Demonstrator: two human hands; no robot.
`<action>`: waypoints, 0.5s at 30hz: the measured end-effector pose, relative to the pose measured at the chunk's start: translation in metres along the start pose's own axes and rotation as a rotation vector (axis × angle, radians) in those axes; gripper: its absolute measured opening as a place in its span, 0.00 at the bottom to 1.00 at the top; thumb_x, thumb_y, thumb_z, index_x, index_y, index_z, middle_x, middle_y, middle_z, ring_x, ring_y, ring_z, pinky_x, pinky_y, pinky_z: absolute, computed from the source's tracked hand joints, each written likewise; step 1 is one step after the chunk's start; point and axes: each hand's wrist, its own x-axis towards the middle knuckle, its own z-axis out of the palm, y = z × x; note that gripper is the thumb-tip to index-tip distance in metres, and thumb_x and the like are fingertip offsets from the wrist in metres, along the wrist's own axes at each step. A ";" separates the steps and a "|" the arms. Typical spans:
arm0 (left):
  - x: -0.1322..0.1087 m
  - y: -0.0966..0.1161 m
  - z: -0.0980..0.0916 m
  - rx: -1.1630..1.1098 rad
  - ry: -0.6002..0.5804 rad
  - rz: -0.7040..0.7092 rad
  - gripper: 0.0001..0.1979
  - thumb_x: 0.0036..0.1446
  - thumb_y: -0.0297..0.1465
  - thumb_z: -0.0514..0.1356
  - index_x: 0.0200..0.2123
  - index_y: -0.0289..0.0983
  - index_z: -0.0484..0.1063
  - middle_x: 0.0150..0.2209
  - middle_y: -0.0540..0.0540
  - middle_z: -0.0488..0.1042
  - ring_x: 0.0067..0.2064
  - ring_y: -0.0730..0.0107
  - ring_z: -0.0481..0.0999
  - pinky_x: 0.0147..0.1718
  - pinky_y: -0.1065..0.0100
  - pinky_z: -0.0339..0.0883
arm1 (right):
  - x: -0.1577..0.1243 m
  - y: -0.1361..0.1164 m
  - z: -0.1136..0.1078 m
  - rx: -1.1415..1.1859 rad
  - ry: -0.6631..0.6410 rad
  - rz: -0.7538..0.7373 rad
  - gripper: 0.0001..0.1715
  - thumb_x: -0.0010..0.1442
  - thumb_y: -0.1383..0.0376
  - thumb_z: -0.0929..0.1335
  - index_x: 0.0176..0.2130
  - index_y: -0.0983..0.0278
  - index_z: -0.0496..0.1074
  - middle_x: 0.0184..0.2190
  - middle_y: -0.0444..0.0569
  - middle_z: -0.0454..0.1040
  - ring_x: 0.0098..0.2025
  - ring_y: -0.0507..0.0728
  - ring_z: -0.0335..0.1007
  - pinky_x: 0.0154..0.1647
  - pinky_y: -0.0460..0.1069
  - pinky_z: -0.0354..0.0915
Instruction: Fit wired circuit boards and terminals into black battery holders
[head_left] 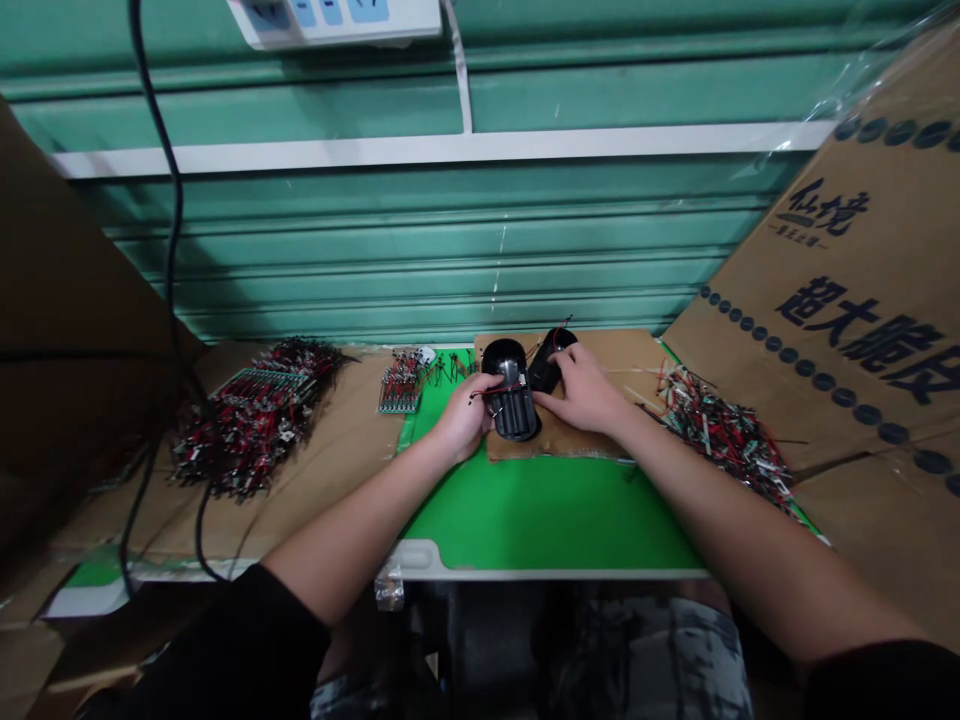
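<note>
My left hand (466,418) is closed around the edge of a black plastic housing (516,412), its thumb on top. The housing is oblong with rounded ends and has ribbed slots in its lower half. Thin red and black wires cross its middle. Just to the right, my right hand (583,388) has its fingers on a second black plastic housing (546,372), which lies tilted beside the first. A thin wire sticks up from its far end. Under both pieces is a sheet of cardboard (555,440).
A large heap of wired boards (259,420) lies at left, with a smaller batch of boards (401,385) nearer the middle. Loose wired parts (724,430) are piled at right. Cardboard walls (847,300) flank the green table (525,510). A black cable (176,230) hangs at left.
</note>
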 end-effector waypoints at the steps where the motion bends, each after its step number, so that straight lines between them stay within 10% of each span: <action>1: 0.000 0.000 0.000 0.008 -0.001 -0.004 0.10 0.51 0.34 0.70 0.36 0.36 0.78 0.30 0.47 0.80 0.30 0.65 0.78 0.29 0.67 0.72 | 0.000 0.002 0.000 0.035 0.013 -0.009 0.34 0.64 0.48 0.74 0.59 0.67 0.72 0.55 0.64 0.69 0.58 0.73 0.70 0.64 0.66 0.69; 9: -0.002 0.002 0.003 0.006 0.032 -0.001 0.10 0.52 0.33 0.69 0.36 0.35 0.76 0.30 0.47 0.79 0.27 0.67 0.76 0.26 0.68 0.71 | -0.014 -0.024 -0.040 0.405 0.371 -0.202 0.32 0.58 0.53 0.78 0.56 0.60 0.72 0.58 0.59 0.63 0.61 0.71 0.68 0.58 0.66 0.75; 15: -0.010 0.002 0.007 -0.029 -0.023 0.030 0.08 0.53 0.32 0.69 0.33 0.36 0.74 0.27 0.50 0.76 0.26 0.70 0.74 0.25 0.72 0.67 | -0.030 -0.057 -0.050 0.449 0.224 -0.513 0.39 0.54 0.60 0.79 0.61 0.58 0.69 0.64 0.61 0.57 0.66 0.74 0.64 0.67 0.70 0.68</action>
